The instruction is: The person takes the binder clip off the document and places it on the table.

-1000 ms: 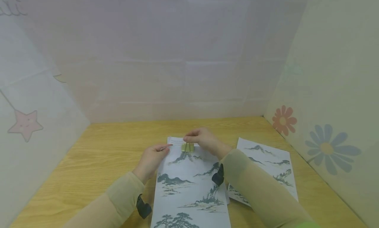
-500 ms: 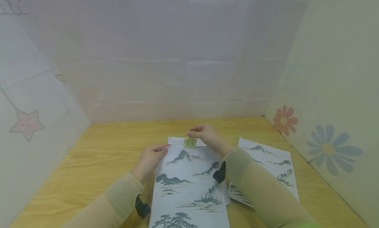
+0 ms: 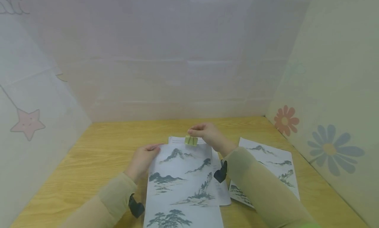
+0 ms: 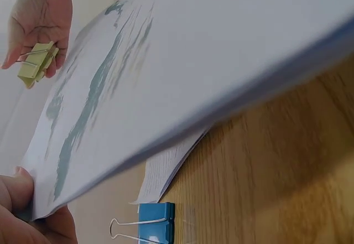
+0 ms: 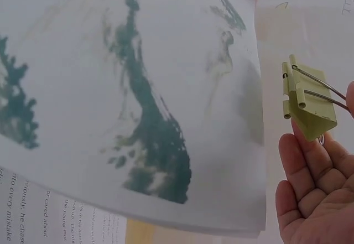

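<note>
My left hand (image 3: 142, 161) pinches the left edge of a paper sheet with an ink landscape print (image 3: 183, 175), near its top corner. In the left wrist view the thumb lies over that edge, and the sheet is lifted off the table. My right hand (image 3: 211, 137) holds a yellow-green binder clip (image 3: 191, 140) by its wire handles above the sheet's top edge. Seen from the right wrist, the clip stands apart from the paper with nothing in its mouth. Printed text pages (image 3: 221, 190) lie beneath, mostly covered by the landscape sheet.
A blue binder clip (image 4: 155, 220) grips the text pages' edge in the left wrist view. Another landscape sheet (image 3: 266, 162) lies to the right, partly under the right forearm. Pale draped walls surround the wooden table (image 3: 97, 155) at the back and sides.
The binder clip has risen with my right hand, away from the sheet toward the back. My left hand has shifted the landscape sheet leftward, uncovering more of the text pages at right.
</note>
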Demonstrator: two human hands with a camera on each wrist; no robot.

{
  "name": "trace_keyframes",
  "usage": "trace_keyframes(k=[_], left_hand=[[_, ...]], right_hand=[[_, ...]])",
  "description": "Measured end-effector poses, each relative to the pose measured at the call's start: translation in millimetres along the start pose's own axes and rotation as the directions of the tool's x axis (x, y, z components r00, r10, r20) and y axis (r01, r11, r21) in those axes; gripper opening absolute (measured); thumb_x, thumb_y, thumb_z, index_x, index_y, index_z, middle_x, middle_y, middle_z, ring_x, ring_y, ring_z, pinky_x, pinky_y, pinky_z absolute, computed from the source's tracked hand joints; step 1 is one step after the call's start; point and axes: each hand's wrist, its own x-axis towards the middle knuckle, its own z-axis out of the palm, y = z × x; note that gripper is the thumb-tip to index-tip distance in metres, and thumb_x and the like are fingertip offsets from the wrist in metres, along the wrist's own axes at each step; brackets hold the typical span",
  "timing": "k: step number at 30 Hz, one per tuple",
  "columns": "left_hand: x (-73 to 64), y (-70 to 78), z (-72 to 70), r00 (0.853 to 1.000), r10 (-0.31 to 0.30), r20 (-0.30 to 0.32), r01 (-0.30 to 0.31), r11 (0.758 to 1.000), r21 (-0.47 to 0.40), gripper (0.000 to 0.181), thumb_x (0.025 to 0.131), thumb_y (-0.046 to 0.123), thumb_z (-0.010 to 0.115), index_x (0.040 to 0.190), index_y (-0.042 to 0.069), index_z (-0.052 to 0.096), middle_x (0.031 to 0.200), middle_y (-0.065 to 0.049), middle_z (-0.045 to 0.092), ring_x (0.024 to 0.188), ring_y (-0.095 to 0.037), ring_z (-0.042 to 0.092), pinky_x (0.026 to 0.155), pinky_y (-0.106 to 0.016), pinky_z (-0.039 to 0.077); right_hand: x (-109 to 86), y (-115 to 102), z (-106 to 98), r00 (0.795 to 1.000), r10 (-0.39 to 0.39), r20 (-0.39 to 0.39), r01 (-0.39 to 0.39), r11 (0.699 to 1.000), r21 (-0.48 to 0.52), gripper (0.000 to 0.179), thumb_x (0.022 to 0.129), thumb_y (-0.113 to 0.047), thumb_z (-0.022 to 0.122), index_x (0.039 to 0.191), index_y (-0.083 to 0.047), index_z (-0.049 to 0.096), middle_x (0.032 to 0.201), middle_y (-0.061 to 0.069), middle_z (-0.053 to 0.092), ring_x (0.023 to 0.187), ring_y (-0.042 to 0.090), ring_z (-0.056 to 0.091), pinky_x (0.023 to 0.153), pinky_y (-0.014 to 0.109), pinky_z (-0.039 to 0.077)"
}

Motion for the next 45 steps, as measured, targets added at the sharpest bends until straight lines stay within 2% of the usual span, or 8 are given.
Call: trace_keyframes(k=[16, 18, 22, 24, 29, 31, 38, 45], left_hand=[[-1.4, -7.4, -19.5, 1.000, -0.002, -0.023, 0.001, 0.999, -0.043, 0.031, 0.099, 0.023, 0.055, 0.125, 0.008, 0.065, 0.126, -0.013, 0.060, 0.109, -0.025, 0.057, 0.086, -0.034, 0.051], [-2.7, -8.6, -22.9, 1.000, -0.001, -0.010, 0.000, 0.999, -0.049, 0.033, 0.099, 0.023, 0.055, 0.127, 0.007, 0.063, 0.129, -0.014, 0.059, 0.113, -0.029, 0.056, 0.091, -0.038, 0.049], [-5.3, -12.0, -31.6, 1.000, 0.012, 0.027, -0.011, 0.999, -0.037, 0.037, 0.100, 0.026, 0.053, 0.131, 0.007, 0.059, 0.136, -0.013, 0.053, 0.130, -0.033, 0.044, 0.106, -0.048, 0.037], [-5.8, -13.9, -35.6, 0.999, 0.004, 0.042, -0.002, 0.999, -0.053, 0.036, 0.100, 0.026, 0.052, 0.132, 0.009, 0.058, 0.136, -0.012, 0.053, 0.130, -0.032, 0.043, 0.106, -0.048, 0.036], [-5.5, -17.7, -42.7, 0.999, -0.034, 0.007, 0.034, 0.996, -0.086, 0.036, 0.100, 0.025, 0.053, 0.131, 0.008, 0.059, 0.127, -0.012, 0.059, 0.103, -0.024, 0.060, 0.086, -0.035, 0.051], [-6.6, -18.4, -46.4, 0.999, -0.031, -0.008, 0.030, 0.997, -0.067, 0.037, 0.100, 0.026, 0.052, 0.131, 0.006, 0.058, 0.128, -0.013, 0.058, 0.103, -0.022, 0.059, 0.084, -0.031, 0.052], [-10.0, -21.8, -63.1, 0.999, -0.041, -0.010, 0.040, 0.998, -0.048, 0.042, 0.102, 0.027, 0.050, 0.136, 0.003, 0.052, 0.137, -0.016, 0.051, 0.125, -0.028, 0.046, 0.101, -0.040, 0.042], [-12.9, -26.0, -80.4, 0.997, -0.071, -0.032, 0.071, 0.997, -0.015, 0.048, 0.102, 0.031, 0.048, 0.140, 0.002, 0.048, 0.142, -0.019, 0.045, 0.130, -0.031, 0.041, 0.104, -0.043, 0.038]], right_hand=[[4.7, 6, 9, 0.999, 0.047, 0.006, -0.047, 0.999, -0.013, 0.032, 0.088, -0.036, 0.069, 0.112, -0.014, 0.069, 0.126, 0.003, 0.058, 0.125, 0.029, 0.046, 0.105, 0.054, 0.034], [5.1, 7, 11, 0.999, 0.036, 0.012, -0.036, 0.999, -0.016, 0.034, 0.089, -0.036, 0.069, 0.113, -0.012, 0.069, 0.126, 0.004, 0.058, 0.124, 0.029, 0.046, 0.104, 0.054, 0.035], [2.7, 7, 13, 0.999, 0.017, 0.037, -0.016, 0.999, -0.032, 0.038, 0.089, -0.037, 0.068, 0.117, -0.012, 0.067, 0.129, 0.004, 0.057, 0.126, 0.030, 0.046, 0.105, 0.054, 0.035], [1.5, 7, 14, 0.999, 0.006, 0.053, -0.004, 0.999, -0.032, 0.040, 0.089, -0.037, 0.068, 0.120, -0.012, 0.066, 0.131, 0.005, 0.056, 0.128, 0.030, 0.045, 0.106, 0.054, 0.034], [0.2, 6, 17, 0.996, -0.021, 0.089, 0.022, 1.000, -0.010, 0.045, 0.089, -0.039, 0.068, 0.123, -0.010, 0.064, 0.133, 0.006, 0.055, 0.131, 0.032, 0.042, 0.106, 0.056, 0.032], [0.2, 6, 18, 0.994, -0.031, 0.104, 0.031, 1.000, 0.004, 0.045, 0.090, -0.038, 0.067, 0.124, -0.009, 0.063, 0.133, 0.007, 0.055, 0.131, 0.032, 0.042, 0.107, 0.056, 0.031], [0.8, 4, 23, 0.994, -0.044, 0.103, 0.044, 0.999, 0.005, 0.045, 0.090, -0.036, 0.067, 0.125, -0.007, 0.062, 0.132, 0.007, 0.055, 0.130, 0.032, 0.043, 0.107, 0.056, 0.032], [4.3, 6, 31, 0.995, -0.027, 0.098, 0.026, 1.000, 0.006, 0.044, 0.088, -0.038, 0.069, 0.123, -0.011, 0.064, 0.130, 0.004, 0.057, 0.128, 0.030, 0.046, 0.106, 0.053, 0.034]])
